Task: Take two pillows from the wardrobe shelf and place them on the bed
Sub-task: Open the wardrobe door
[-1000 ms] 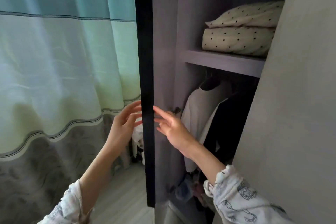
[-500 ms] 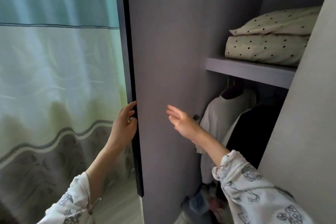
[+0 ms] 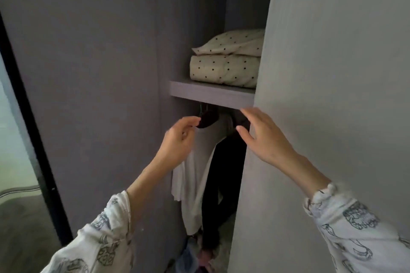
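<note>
Two cream pillows with black dots lie stacked on the grey wardrobe shelf (image 3: 210,93): the upper pillow (image 3: 235,43) rests on the lower pillow (image 3: 224,70). Their right ends are hidden behind the closed right door. My left hand (image 3: 177,139) is raised below the shelf with fingers loosely curled, holding nothing. My right hand (image 3: 264,133) is raised beside it, fingers spread and straight, just under the shelf's front edge. Neither hand touches a pillow.
The left wardrobe door (image 3: 88,95) stands swung open, its dark edge at far left. The right door (image 3: 332,95) covers the wardrobe's right part. Below the shelf hang a white garment (image 3: 195,184) and a dark garment (image 3: 224,184). A curtain (image 3: 13,139) shows at far left.
My left hand let go of the left door's edge and rose towards the shelf. My right hand rose too. The view turned towards the wardrobe interior, and the door stands further open.
</note>
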